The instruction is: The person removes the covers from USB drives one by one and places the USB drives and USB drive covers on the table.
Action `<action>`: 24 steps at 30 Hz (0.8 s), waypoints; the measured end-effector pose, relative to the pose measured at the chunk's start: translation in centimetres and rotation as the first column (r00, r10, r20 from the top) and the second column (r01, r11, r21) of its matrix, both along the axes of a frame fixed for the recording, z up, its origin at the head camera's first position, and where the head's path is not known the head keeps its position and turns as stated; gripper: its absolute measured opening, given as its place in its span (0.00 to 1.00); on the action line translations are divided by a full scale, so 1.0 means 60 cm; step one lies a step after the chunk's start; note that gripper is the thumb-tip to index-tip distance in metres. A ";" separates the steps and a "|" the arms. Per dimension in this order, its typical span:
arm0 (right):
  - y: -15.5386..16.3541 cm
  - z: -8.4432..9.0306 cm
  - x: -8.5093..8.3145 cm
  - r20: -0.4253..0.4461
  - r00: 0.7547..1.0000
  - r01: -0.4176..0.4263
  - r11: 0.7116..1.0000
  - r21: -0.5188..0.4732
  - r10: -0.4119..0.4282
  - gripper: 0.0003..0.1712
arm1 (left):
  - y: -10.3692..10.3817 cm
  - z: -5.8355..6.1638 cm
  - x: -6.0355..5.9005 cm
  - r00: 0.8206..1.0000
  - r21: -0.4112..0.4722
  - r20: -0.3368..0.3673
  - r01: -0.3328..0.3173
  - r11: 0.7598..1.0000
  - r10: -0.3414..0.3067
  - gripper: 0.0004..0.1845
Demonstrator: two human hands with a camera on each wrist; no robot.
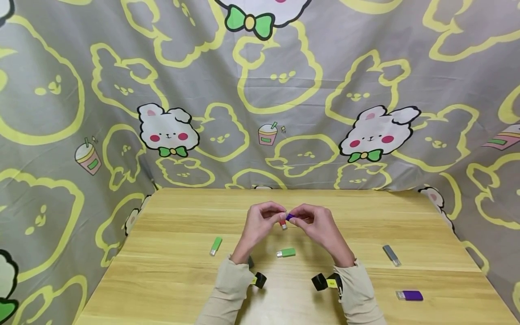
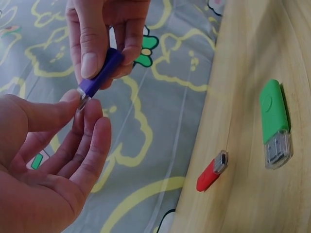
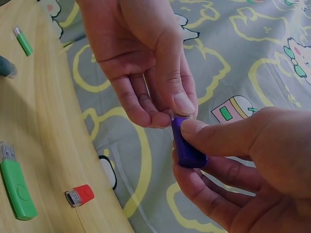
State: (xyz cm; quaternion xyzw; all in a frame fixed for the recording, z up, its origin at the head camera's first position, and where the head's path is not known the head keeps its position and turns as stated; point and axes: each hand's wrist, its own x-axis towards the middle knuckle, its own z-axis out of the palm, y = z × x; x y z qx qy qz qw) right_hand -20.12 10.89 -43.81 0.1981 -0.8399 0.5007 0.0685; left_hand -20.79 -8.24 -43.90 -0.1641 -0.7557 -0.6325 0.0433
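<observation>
both hands on the purple drive

your right hand (image 1: 321, 225) pinches the purple drive (image 1: 290, 217) by its body; your left hand (image 1: 260, 223) pinches its metal end, other fingers loose. it's above the table (image 1: 183, 271), a red drive (image 1: 283, 224) at its 6 o'clock.

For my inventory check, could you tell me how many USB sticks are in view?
6: a purple stick between both hands, a red one under them, two green, a grey, another purple.
</observation>
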 end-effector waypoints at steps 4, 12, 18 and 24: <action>0.003 0.002 0.002 0.015 1.000 -0.013 1.000 0.006 0.013 0.04 | -0.003 -0.008 -0.001 1.000 0.001 0.010 -0.012 1.000 0.012 0.05; 0.043 0.001 0.000 0.079 0.996 0.040 0.999 0.034 -0.042 0.05 | -0.049 -0.002 -0.006 0.989 0.099 0.016 -0.149 0.984 0.148 0.04; 0.052 -0.004 -0.004 0.067 0.997 0.021 0.999 0.031 -0.023 0.09 | -0.051 -0.003 -0.009 0.997 0.092 0.023 -0.078 0.993 0.076 0.06; 0.051 -0.020 -0.017 0.075 0.996 0.043 0.999 0.008 -0.044 0.05 | -0.047 -0.011 -0.011 0.992 0.047 0.023 -0.123 0.991 0.122 0.06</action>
